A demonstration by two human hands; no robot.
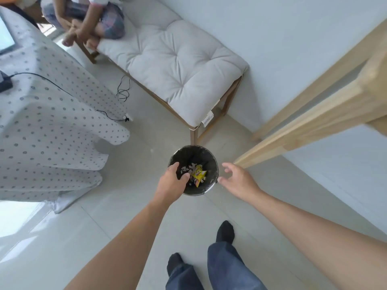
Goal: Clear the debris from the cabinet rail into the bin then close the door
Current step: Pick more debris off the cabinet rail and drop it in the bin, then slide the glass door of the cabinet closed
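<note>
**Both hands at the bin on the floor**

The bin [193, 170] is standing upright on the pale tiled floor [129, 216], a small round container with a dark liner, directly ahead of the person's feet. Inside it, pale scraps of debris [189, 168] are lying beside a crumpled yellow wrapper [199, 174].

The left hand [172, 182] is reaching over the bin's near-left rim, palm down, with the fingers curled loosely inward and the thumb pointing into the opening. Whether anything is sitting inside that curl cannot be told from this angle. The right hand [237, 177] is hovering just beside the bin's right rim, fingers spread and slack, holding nothing; its lowest fingertip is lying very close to the rim, though contact is not clear.

Below the hands, two legs in dark jeans are showing, with feet in black socks [225, 231] planted on the tiles.

Beyond the bin, a wooden bench with a tufted grey cushion [178, 65] is standing along the white wall. A light wooden frame [314, 122] is slanting in from the right, its lower end near the right hand. On the left, a table under a dotted white cloth [52, 122] is carrying a black cable [41, 78]. Another person is sitting at the bench's far end, only partly in view.
</note>
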